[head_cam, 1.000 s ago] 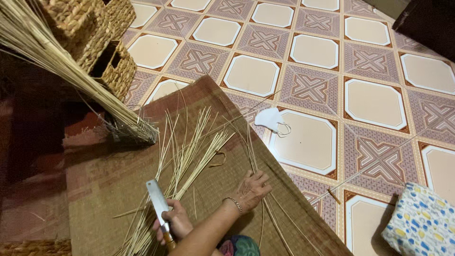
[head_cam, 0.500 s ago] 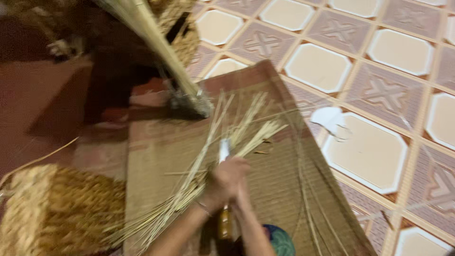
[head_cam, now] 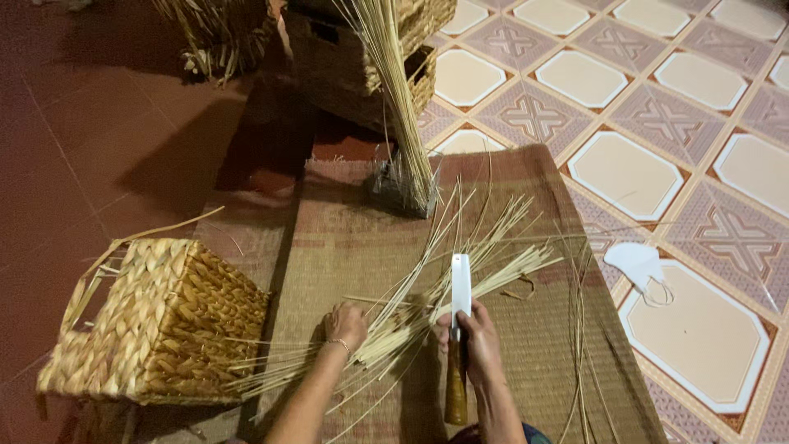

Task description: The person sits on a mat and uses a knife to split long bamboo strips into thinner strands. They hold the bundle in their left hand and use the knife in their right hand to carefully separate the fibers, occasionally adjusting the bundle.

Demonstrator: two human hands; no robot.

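Pale reed strips [head_cam: 460,271] lie fanned across a brown woven mat [head_cam: 345,230]. My left hand [head_cam: 345,324], a thin bracelet at its wrist, is curled down on the gathered end of the reeds. My right hand [head_cam: 475,339] grips a knife by its wooden handle [head_cam: 456,393]. The white blade [head_cam: 461,284] points away from me and lies over the reeds. The two hands are about a hand's width apart.
A braided straw basket [head_cam: 156,321] lies tipped at the mat's left edge. An upright bundle of reeds [head_cam: 399,107] stands at the mat's far end, with stacked wicker baskets [head_cam: 427,62] behind it. A white face mask [head_cam: 643,265] lies on the patterned tiles [head_cam: 707,131] to the right.
The view has swung left, so the braided basket now shows. My left hand left the loose strands on the right and closed on the bundle. The knife came over the reeds.
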